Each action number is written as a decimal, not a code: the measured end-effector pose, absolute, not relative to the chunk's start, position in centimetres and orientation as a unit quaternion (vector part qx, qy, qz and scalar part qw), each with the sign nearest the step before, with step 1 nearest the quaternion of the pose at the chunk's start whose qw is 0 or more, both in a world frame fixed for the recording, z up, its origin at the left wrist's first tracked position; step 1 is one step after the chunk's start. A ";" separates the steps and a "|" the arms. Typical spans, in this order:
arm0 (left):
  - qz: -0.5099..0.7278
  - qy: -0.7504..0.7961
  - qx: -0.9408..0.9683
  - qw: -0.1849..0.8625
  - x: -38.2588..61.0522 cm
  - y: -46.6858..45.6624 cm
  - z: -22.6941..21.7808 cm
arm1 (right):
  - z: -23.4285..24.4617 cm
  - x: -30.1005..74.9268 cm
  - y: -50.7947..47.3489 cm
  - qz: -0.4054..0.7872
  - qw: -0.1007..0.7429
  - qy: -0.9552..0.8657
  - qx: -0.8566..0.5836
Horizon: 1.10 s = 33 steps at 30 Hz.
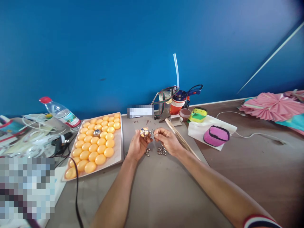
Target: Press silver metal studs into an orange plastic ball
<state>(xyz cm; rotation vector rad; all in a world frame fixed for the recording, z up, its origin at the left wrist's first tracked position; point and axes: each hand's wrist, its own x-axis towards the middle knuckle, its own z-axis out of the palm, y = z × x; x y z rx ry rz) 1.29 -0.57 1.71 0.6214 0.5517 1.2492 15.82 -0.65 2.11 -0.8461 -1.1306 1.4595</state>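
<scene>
My left hand [138, 146] is closed around an orange ball [144, 132] that is partly covered with shiny silver bits. Beside it, my right hand [166, 139] has thumb and forefinger pinched together close to the ball; what lies between the fingertips is too small to make out. Small silver beads [162, 149] lie in a loose pile on the grey mat [152, 190] under my hands. To the left, a shallow white tray [118, 155] holds rows of plain orange balls [93, 148]. Among them sits one silver-covered ball [97, 132].
A plastic bottle [64, 115] leans behind the tray, near tangled cables and a black glue gun [62, 142]. At the back stand a jar [164, 104] and a red cup [177, 107]. Wooden strips [180, 136], yellow and pink baskets [216, 136] and pink folded paper [273, 106] lie rightward.
</scene>
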 end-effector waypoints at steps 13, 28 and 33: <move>0.548 0.278 0.355 0.704 1.9 -1.1 1.7 | 2.9 15.3 -1.1 0.624 0.505 -0.493 -0.338; 0.550 0.296 0.379 0.683 2.0 -1.0 1.5 | 2.7 15.3 -1.1 0.615 0.495 -0.496 -0.361; 0.545 0.310 0.394 0.672 1.9 -1.1 1.6 | 2.9 15.3 -1.1 0.607 0.488 -0.498 -0.381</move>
